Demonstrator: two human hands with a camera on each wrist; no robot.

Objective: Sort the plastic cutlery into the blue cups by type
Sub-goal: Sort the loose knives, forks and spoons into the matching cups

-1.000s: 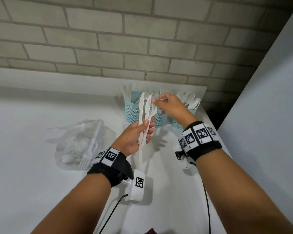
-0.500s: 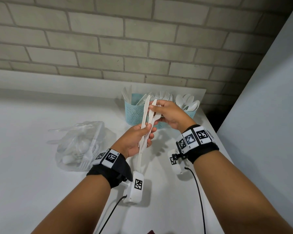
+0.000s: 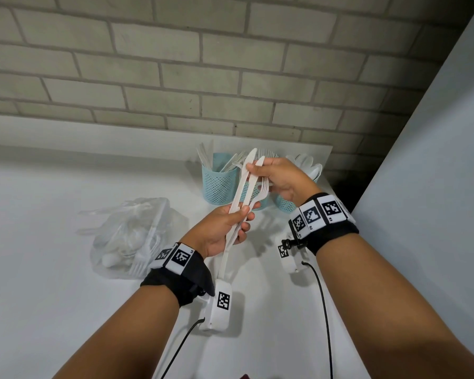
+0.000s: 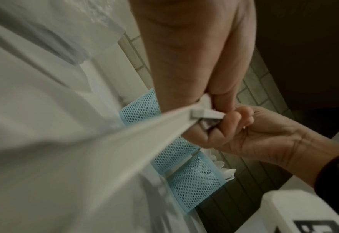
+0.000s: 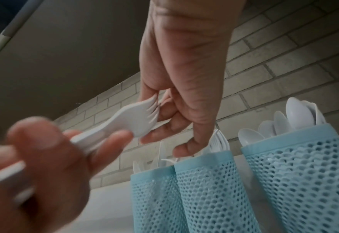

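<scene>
Left hand (image 3: 225,228) grip clamps mixed knives and a fork (image 3: 260,191) by their handles above the bench's far-right corner, right hand (image 3: 279,179) pinching a knife (image 3: 253,173) tip; light, slick, flexible — take near mid-handle

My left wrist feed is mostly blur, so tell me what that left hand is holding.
Observer: The left hand grips two knives and some forks by their handles.
Operator: Say what the right hand is doing.
Observer: The right hand pinches the knives near their tips.
Operator: Name the cup with spoons.
Observer: The rightmost cup holds the spoons.
</scene>
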